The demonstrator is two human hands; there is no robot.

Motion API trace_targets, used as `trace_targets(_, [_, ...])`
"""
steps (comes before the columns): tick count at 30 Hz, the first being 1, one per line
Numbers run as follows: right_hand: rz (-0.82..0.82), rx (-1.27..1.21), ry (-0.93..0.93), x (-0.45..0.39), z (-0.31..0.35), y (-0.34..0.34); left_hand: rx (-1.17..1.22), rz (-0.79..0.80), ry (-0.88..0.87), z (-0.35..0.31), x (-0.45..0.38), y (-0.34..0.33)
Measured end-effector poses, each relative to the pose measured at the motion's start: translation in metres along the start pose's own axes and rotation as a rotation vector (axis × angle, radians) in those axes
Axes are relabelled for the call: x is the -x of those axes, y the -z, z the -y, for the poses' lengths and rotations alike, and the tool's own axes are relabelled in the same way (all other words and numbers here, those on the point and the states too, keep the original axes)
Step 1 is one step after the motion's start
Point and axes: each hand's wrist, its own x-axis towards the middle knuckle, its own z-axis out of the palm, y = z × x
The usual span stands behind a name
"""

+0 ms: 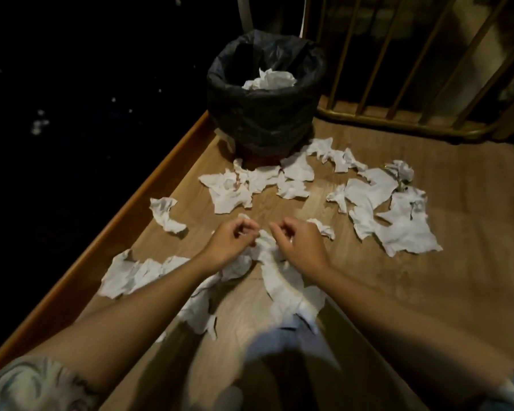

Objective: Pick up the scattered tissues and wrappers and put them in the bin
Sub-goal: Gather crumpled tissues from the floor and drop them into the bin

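Observation:
Several crumpled white tissues lie scattered over a wooden surface [457, 292]. A bin [264, 120] lined with a black bag stands at the far edge, with crumpled tissues [272, 80] inside. My left hand [230, 243] and my right hand [298, 243] meet at the centre, both with fingers curled on one crumpled tissue [264, 247] that trails toward me. More tissues lie by the bin [235, 188], at the right [398, 223], at the left edge [165, 213] and under my left forearm [131, 274].
A raised wooden rim [125, 232] borders the surface on the left, with darkness beyond it. A slatted wooden railing [398, 84] closes the far right side behind the bin. A blurred pale shape [279, 342] sits close to the camera at the bottom.

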Motion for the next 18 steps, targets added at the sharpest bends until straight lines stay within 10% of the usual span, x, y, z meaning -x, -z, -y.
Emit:
trace_targets(13, [-0.049, 0.379, -0.229, 0.162, -0.077, -0.044, -0.708, 0.362, -0.255, 0.061, 0.053, -0.087])
trace_targets(18, [-0.036, 0.354, -0.224, 0.148, -0.07, -0.039, -0.598, 0.183, -0.175, 0.078, 0.057, -0.104])
